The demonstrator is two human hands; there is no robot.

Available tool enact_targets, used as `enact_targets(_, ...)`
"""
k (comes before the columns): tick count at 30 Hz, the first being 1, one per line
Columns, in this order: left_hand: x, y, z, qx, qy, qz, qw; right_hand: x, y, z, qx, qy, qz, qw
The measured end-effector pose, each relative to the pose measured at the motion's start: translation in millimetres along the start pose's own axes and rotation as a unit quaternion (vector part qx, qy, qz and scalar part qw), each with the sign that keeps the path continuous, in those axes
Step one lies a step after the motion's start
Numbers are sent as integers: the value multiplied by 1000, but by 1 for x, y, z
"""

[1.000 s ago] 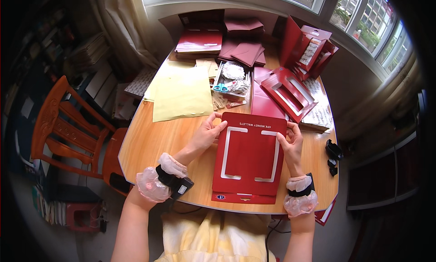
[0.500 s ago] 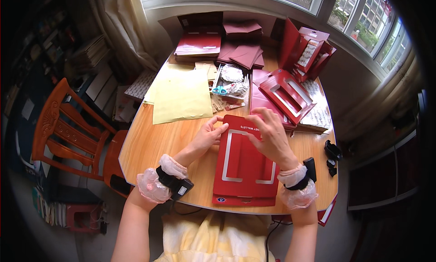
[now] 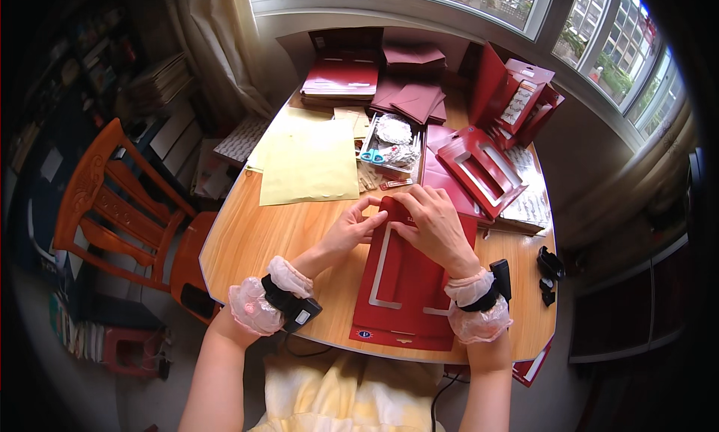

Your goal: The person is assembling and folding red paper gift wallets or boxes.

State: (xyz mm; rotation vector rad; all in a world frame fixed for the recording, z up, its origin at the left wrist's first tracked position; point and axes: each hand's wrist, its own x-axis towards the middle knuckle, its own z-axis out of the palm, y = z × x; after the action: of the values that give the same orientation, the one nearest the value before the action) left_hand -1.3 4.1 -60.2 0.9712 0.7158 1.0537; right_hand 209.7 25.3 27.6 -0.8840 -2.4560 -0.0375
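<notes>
A flat red cardboard packet (image 3: 404, 286) lies lengthwise on the wooden table in front of me. It has a silvery-white window outline and a hang slot at its near edge. My left hand (image 3: 346, 233) pinches its far left corner, thumb on top and fingers tucked under. My right hand (image 3: 436, 228) bends over the far edge close beside it, with fingers closed at that edge. This hand covers the upper right part of the packet, and what lies under its fingertips is hidden.
Beyond the packet stands a tray (image 3: 416, 144) with crumpled white pieces and blue-handled scissors (image 3: 372, 156). Yellow sheets (image 3: 311, 166) lie at left. Stacked dark red envelopes (image 3: 408, 95) and a second windowed packet (image 3: 479, 170) sit farther back. Small black items (image 3: 549, 263) lie near the right edge.
My right hand has moved left along the packet's far edge, toward my left hand, and its fingers have closed there. The view has shifted slightly.
</notes>
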Motion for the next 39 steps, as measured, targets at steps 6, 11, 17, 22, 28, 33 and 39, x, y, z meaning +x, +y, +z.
enact_targets(6,-5,9,15,47,-25,50,997,2,4,-3,10,-5,-10,1000)
enact_targets(11,-4,7,15,40,-28,55,997,4,5,-4,25,-4,-12,1000)
enact_targets(17,-3,5,15,43,-32,62,997,3,3,-4,50,7,-6,999)
enact_targets(22,-2,4,12,49,-48,86,994,3,2,-6,21,6,-6,1000)
enact_targets(28,-7,14,21,105,-28,122,987,3,1,-6,3,-13,5,1000)
enact_targets(33,-5,12,18,169,-31,151,974,4,-3,-10,15,-27,6,999)
enact_targets(39,-7,15,19,245,8,161,956,2,0,-8,28,-30,14,999)
